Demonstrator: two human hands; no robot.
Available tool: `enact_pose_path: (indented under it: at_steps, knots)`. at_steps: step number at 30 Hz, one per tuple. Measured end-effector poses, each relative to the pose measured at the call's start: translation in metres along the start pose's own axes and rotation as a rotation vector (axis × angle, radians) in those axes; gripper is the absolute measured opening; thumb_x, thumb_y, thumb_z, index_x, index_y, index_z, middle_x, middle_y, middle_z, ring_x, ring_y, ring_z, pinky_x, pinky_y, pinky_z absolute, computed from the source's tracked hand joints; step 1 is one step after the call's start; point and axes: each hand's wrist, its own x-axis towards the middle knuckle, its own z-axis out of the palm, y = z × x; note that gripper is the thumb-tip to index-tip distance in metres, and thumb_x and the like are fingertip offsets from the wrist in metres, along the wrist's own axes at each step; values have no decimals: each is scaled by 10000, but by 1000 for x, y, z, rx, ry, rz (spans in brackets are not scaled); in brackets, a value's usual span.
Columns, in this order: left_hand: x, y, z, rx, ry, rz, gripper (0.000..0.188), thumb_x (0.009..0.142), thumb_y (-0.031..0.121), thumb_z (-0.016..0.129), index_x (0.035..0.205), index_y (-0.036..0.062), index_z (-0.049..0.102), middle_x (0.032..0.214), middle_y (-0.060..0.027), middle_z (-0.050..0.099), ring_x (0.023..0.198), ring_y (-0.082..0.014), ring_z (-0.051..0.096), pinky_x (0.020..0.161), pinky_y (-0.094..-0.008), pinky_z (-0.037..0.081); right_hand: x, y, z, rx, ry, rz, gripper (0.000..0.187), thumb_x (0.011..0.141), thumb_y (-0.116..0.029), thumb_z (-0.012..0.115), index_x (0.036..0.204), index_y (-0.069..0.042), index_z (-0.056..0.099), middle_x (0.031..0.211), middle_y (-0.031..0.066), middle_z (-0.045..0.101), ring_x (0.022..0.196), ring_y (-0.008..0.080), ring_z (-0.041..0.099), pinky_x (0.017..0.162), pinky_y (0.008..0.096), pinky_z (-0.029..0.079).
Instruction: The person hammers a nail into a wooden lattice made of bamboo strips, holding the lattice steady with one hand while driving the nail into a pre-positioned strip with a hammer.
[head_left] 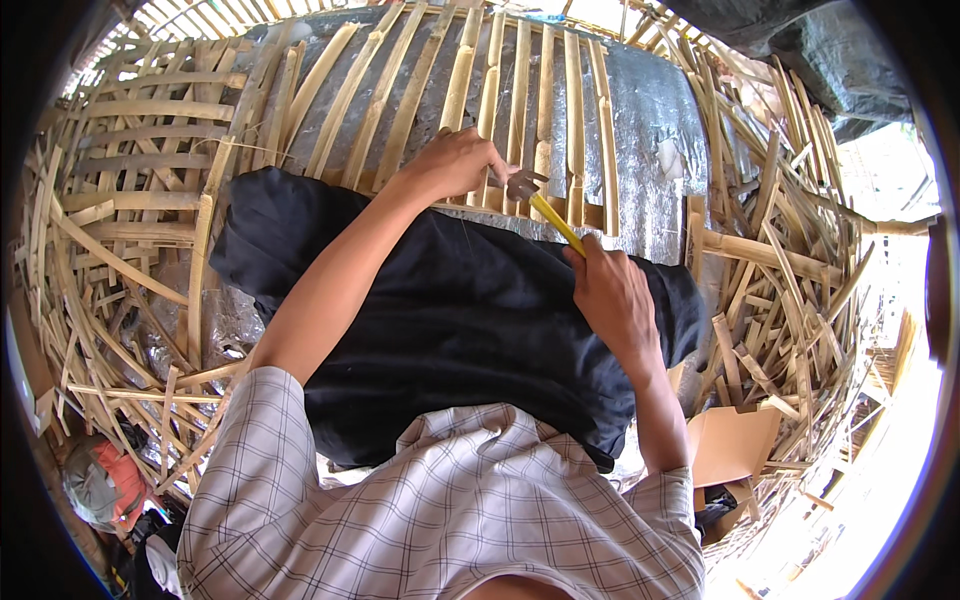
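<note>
My right hand (612,290) is wrapped round the yellow handle of a claw hammer (556,220). The hammer's dark metal head lies over the bamboo slats, right beside the fingertips of my left hand (460,163). That hand is closed in a pinch just above a crosspiece, and whatever is between its fingers is too small or hidden to name. Several split bamboo slats (465,65) run side by side away from me across a grey shiny sheet (650,120). Their near ends meet a bamboo crosspiece (480,211), partly covered by my left arm.
Black cloth (450,320) covers my lap. A woven bamboo panel (150,150) stands at the left, with loose strips below it. Cut bamboo pieces (780,340) pile up at the right, near an open cardboard box (735,445). Dark plastic sheeting (840,60) hangs at the far right.
</note>
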Motion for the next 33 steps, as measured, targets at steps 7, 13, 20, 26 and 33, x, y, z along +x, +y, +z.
enact_pose_path:
  at_steps: [7,13,20,26,33]
  knots:
    - [3,6,-6,47,-13,-10,443,860,-24,623,1118,263,840,1008,-161,733,1085,-312,700,1038,-470,526,8,-4,-7,169,119,-19,277,1052,-295,628,1003,-23,623,655,202,643,597,418,670,554,533,528]
    - [4,-12,9,-9,15,63,391,851,6,634,1148,197,803,1062,-179,727,1096,-338,691,987,-490,543,9,-11,-26,-17,-20,-25,273,1043,-282,642,954,-25,618,658,204,646,603,420,671,542,514,528]
    - [2,-5,3,-15,22,36,320,876,55,644,1152,137,784,1097,-168,736,1140,-327,682,1028,-489,512,7,-7,-9,18,20,-38,252,1042,-270,648,962,-33,623,663,210,649,620,434,672,569,542,528]
    - [-1,7,-11,-21,-99,-55,335,894,68,651,1168,185,803,1071,-148,755,1163,-299,679,1015,-443,525,6,-8,-7,242,43,-12,266,1048,-259,645,950,-16,599,681,261,635,665,495,641,600,574,508]
    - [-5,3,2,-166,8,-9,133,902,185,776,1026,171,822,1118,-88,771,1208,-275,644,1055,-430,502,15,1,2,369,105,73,290,1056,-227,637,896,5,571,721,274,621,719,514,615,606,576,447]
